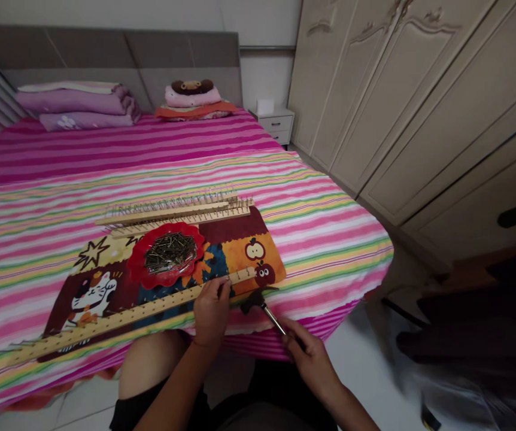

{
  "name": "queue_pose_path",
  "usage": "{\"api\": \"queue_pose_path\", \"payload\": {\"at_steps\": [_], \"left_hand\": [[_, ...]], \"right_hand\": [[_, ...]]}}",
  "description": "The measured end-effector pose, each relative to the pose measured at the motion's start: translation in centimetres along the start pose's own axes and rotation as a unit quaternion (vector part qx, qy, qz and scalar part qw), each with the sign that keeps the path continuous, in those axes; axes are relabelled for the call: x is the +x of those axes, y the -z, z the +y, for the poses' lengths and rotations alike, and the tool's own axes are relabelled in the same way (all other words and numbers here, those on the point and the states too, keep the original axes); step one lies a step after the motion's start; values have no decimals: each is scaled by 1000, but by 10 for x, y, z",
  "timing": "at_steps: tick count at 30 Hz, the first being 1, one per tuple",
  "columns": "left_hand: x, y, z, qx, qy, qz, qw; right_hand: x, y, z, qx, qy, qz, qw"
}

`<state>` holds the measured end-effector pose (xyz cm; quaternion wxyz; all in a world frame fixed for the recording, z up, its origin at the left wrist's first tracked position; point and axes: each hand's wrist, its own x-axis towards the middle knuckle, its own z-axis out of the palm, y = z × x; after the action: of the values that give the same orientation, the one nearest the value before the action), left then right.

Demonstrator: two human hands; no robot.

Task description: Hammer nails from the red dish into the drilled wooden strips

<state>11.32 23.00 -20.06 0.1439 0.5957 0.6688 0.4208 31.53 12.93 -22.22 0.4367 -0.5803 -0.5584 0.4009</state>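
A long, narrow wooden strip [150, 310] studded with nails lies slantwise near the bed's front edge. At its right part my left hand [212, 310] rests with thumb and fingers pinched on what looks like a nail, mostly hidden by the fingertips. My right hand [305, 350] is wrapped around the handle of a claw hammer [253, 299]. The hammer's dark head is just in front of the strip, right of my left hand. Behind the strip, a red scalloped bowl [136, 266] holds many loose nails [170, 251].
More nail-studded wooden strips [177, 216] lie behind the bowl. A patterned mat [249, 230] is under the bowl and strips, on the striped bedspread [330, 221]. Folded bedding [82, 108] is piled by the headboard. Wardrobes [375, 90] stand along the right.
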Motion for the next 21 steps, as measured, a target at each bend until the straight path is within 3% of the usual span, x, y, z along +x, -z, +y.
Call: {"api": "queue_pose_path", "payload": {"at_steps": [7, 11, 18, 21], "left_hand": [[-2, -4, 2, 41, -42, -6, 998], [-4, -4, 3, 63, -57, -10, 996], [-4, -6, 1, 95, -75, -15, 993], [-4, -7, 0, 89, -70, -8, 994]], "right_hand": [[17, 11, -52, -72, 113, -3, 991], [35, 11, -77, -234, 199, -10, 952], [40, 4, -88, -342, 219, -20, 914], [39, 4, -88, -307, 208, -29, 928]]}}
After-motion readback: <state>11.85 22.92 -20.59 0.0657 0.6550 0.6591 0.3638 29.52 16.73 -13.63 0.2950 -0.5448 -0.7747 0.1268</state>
